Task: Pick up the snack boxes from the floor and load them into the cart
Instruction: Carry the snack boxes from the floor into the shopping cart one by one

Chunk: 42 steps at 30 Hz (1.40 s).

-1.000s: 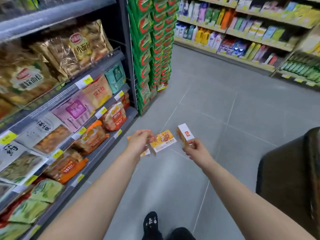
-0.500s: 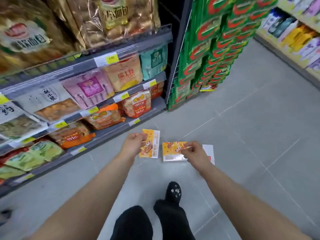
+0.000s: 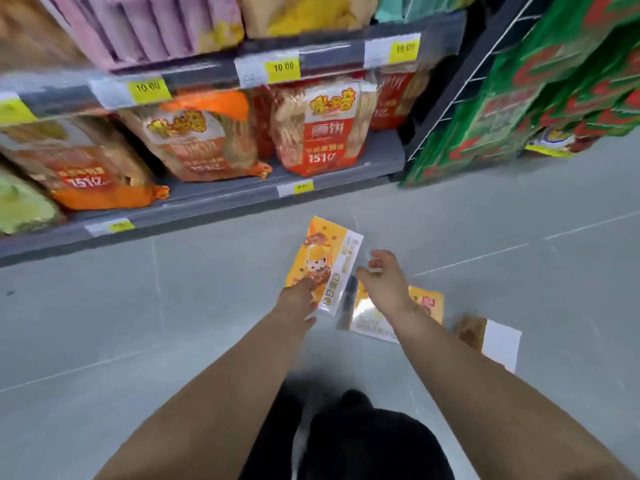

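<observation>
My left hand (image 3: 300, 295) grips the lower end of a yellow snack box (image 3: 323, 261) with a cartoon figure, holding it tilted just above the grey floor. To its right, my right hand (image 3: 381, 276) hovers with fingers loosely spread and holds nothing. Under that wrist a second yellow box (image 3: 388, 317) lies flat on the floor, partly hidden by my forearm. A third box (image 3: 493, 339), white and brown, lies further right on the floor. The cart is out of view.
Store shelves (image 3: 221, 199) with bagged snacks run along the left and top, their lowest ledge close to the boxes. A green stacked display (image 3: 519, 109) stands at the upper right. My dark-clad legs (image 3: 349, 434) are at the bottom centre.
The view has dropped closer to the floor. My right hand has let go of its yellow box, which now lies on the floor. My left hand still holds its box.
</observation>
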Motion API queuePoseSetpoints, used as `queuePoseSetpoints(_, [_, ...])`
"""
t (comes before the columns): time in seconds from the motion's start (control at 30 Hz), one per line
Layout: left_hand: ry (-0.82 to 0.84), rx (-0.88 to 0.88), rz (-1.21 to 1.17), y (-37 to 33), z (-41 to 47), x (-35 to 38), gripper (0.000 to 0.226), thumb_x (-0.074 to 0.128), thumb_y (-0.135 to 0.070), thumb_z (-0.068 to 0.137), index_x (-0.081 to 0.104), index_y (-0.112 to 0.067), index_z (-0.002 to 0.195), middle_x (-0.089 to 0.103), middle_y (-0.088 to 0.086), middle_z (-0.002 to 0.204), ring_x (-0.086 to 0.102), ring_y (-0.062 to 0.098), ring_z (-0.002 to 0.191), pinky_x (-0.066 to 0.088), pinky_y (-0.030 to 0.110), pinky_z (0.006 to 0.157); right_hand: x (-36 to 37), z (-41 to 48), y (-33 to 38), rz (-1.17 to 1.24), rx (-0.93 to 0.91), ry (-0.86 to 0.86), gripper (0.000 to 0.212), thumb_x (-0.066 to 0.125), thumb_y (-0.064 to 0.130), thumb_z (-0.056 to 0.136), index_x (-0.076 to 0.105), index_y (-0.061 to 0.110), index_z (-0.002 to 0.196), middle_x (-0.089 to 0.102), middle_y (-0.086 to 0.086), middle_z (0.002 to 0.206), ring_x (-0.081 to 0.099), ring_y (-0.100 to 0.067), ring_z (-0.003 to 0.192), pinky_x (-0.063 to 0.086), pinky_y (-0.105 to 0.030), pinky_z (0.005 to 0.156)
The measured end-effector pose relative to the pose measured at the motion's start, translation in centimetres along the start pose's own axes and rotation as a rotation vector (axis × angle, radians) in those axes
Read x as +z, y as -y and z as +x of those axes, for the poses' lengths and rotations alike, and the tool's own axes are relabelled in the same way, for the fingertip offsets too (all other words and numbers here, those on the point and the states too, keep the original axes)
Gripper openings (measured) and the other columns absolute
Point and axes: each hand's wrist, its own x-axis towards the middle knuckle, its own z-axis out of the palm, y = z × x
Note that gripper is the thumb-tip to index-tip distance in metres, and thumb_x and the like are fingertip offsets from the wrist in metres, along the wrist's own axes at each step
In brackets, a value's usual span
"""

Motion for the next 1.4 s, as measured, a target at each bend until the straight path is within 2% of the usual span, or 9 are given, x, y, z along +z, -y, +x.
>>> queuePoseSetpoints(0.13, [-0.045,-0.056,-0.134,3.7,10.4,-0.3,0.031,0.052,-0.027,0.095,0.054,-0.017,0.124,0.049,0.007,0.130,0.048,0.025,0.125,0.035,0.035,0.096,5.2,9.3,-4.9,-0.108,-0.056,0.035,0.052,0.068,0.018,0.085,0.049,0.009,0.132,0.054,-0.009,0.132,0.059,-0.029,0.111,0.045,-0.038,0.100])
queuePoseSetpoints(0.2, [-0.068,-0.078,-0.158,5.1,13.7,-0.2,0.022,0.053,-0.028,0.093,0.056,-0.017,0.113,0.047,0.010,0.136,0.049,0.025,0.112,0.036,0.035,0.089,6.9,12.4,-6.4,-0.158,-0.101,0.029,0.055,0.069,0.018,0.084,0.048,0.008,0.134,0.051,-0.012,0.137,0.054,-0.029,0.120,0.043,-0.033,0.102])
queuePoseSetpoints(0.33, [-0.137,-0.050,-0.211,5.5,18.9,0.8,0.031,0.058,-0.036,0.090,0.052,-0.016,0.113,0.054,0.004,0.087,0.052,0.021,0.073,0.042,0.029,0.064,8.6,17.9,-7.9,-0.351,-0.226,0.007,0.056,0.067,0.016,0.086,0.046,0.003,0.136,0.046,-0.013,0.140,0.046,-0.027,0.128,0.037,-0.020,0.087])
queuePoseSetpoints(0.57, [-0.144,-0.068,-0.295,5.0,20.0,0.6,0.019,0.056,-0.026,0.093,0.052,-0.017,0.110,0.055,0.002,0.075,0.056,0.021,0.049,0.033,0.013,0.024,9.3,21.9,-9.5,-0.857,-0.264,0.130,0.109,0.068,0.060,0.075,0.004,0.020,0.154,0.002,-0.003,0.163,0.000,-0.026,0.150,0.012,-0.047,0.120])
queuePoseSetpoints(0.67, [-0.118,-0.097,-0.321,5.4,20.7,0.2,0.021,0.056,-0.025,0.094,0.044,-0.016,0.108,0.046,0.001,0.073,0.043,0.017,0.056,0.038,0.022,0.037,10.0,23.2,-9.4,-0.832,-0.235,0.094,0.116,0.066,0.071,0.068,0.005,0.020,0.153,0.013,-0.003,0.160,0.007,-0.028,0.148,0.020,-0.051,0.116])
queuePoseSetpoints(0.8, [-0.206,-0.101,-0.363,4.8,21.0,-0.8,0.047,0.065,-0.027,0.083,0.047,-0.013,0.124,0.063,0.010,0.103,0.064,0.029,0.086,0.055,0.035,0.066,9.9,22.1,-9.2,-0.797,-0.108,0.056,0.104,0.066,0.076,0.062,0.036,0.011,0.138,0.038,-0.014,0.134,0.030,-0.033,0.130,0.038,-0.041,0.097])
queuePoseSetpoints(0.93, [-0.330,-0.060,-0.319,3.1,16.2,-2.3,0.064,0.072,-0.036,0.071,0.040,-0.014,0.121,0.061,0.012,0.107,0.064,0.034,0.098,0.053,0.045,0.087,8.5,16.9,-8.5,-0.711,-0.034,0.039,0.099,0.064,0.076,0.064,0.046,0.003,0.128,0.048,-0.019,0.132,0.035,-0.035,0.130,0.033,-0.039,0.100])
queuePoseSetpoints(1.2, [-0.391,0.163,-0.238,-1.7,-1.7,-4.8,0.086,0.069,-0.043,0.044,0.051,-0.013,0.123,0.066,0.011,0.113,0.067,0.032,0.096,0.055,0.051,0.087,2.2,2.8,3.8,-0.311,-0.011,-0.008,0.072,0.077,0.059,0.064,0.046,0.012,0.109,0.060,-0.013,0.118,0.054,-0.033,0.116,0.046,-0.044,0.097])
queuePoseSetpoints(1.4, [-0.353,0.225,-0.214,-4.7,-19.5,-6.1,0.058,0.067,-0.037,0.079,0.046,-0.017,0.129,0.064,0.007,0.119,0.064,0.029,0.102,0.053,0.044,0.082,-4.4,-8.1,13.9,-0.216,-0.104,0.033,0.059,0.066,0.071,0.049,0.050,0.027,0.084,0.068,-0.007,0.099,0.068,-0.028,0.090,0.056,-0.047,0.080])
